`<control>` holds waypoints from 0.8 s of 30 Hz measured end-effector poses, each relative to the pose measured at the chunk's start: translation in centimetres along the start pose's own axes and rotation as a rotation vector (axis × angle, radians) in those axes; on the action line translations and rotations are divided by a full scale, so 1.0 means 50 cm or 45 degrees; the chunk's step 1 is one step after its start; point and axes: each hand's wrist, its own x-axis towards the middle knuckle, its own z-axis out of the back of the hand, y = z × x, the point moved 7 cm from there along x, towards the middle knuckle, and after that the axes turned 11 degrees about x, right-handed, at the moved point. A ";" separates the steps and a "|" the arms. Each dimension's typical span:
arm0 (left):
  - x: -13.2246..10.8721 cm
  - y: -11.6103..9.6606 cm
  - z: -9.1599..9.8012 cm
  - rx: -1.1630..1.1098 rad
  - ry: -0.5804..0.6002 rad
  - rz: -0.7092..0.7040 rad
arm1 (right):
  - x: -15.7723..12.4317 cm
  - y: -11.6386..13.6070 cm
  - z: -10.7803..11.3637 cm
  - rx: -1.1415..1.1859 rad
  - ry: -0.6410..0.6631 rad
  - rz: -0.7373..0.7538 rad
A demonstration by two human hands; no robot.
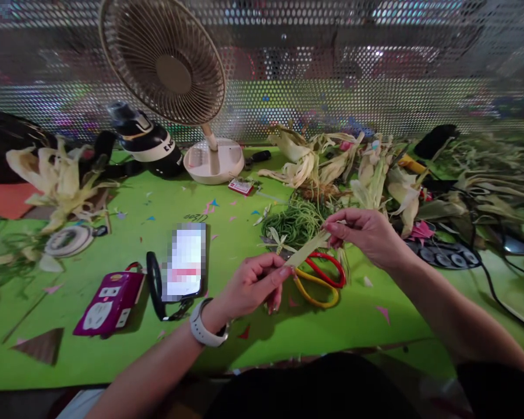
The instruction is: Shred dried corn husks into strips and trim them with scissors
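Note:
A pale strip of corn husk (308,249) stretches between my two hands above the green table. My left hand (258,281), with a white watch on the wrist, pinches its lower left end between thumb and fingers. At the upper right end, my right hand (362,231) grips the strip with its fingertips. Scissors with red and yellow handles (318,295) lie just under the strip; their blades are mostly hidden. Behind them sits a tangled heap of green string-like strands (294,221). A small piece of husk (277,240) lies beside the heap.
Dried corn husks (301,160) pile up at the back. A fan (213,160) and a black bottle (151,142) stand at back left. A phone (186,262), a purple device (109,302) and a tape roll (68,240) lie left. A power strip (445,255) with cables is right.

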 end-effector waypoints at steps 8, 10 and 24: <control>0.004 0.001 -0.029 0.007 0.195 0.002 | -0.010 -0.014 -0.051 -0.145 0.115 -0.050; 0.010 0.001 -0.026 -0.077 0.099 -0.014 | -0.018 -0.017 -0.082 -0.245 0.168 -0.006; 0.015 -0.020 0.054 -0.209 -0.344 -0.012 | -0.112 -0.087 -0.084 -1.583 0.518 0.011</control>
